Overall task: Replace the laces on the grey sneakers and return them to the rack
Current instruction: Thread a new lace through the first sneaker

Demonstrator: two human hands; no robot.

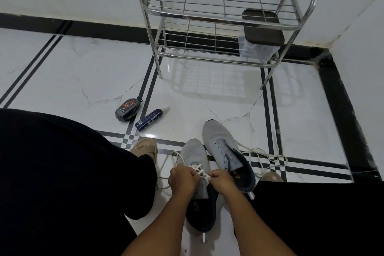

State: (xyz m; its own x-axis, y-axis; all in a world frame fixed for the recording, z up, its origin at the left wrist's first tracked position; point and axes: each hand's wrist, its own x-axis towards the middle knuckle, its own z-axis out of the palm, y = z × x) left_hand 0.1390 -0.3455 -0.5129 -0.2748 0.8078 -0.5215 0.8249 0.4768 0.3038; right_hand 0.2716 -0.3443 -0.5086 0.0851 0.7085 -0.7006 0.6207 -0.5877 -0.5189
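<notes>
The light is dim, cool and even, and the black clothing in the lower corners shows no detail. The glossy floor (93,64) carries a small glare near centre and a soft reflection beneath the rack (224,18). Straight lines bow toward the edges; focus is slightly soft throughout.

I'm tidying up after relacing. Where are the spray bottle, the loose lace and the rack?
spray bottle (148,120), head view, middle of its dark body
loose lace (262,153), head view, tangled loops on floor
rack (226,16), head view, top shelf's front rail
</notes>
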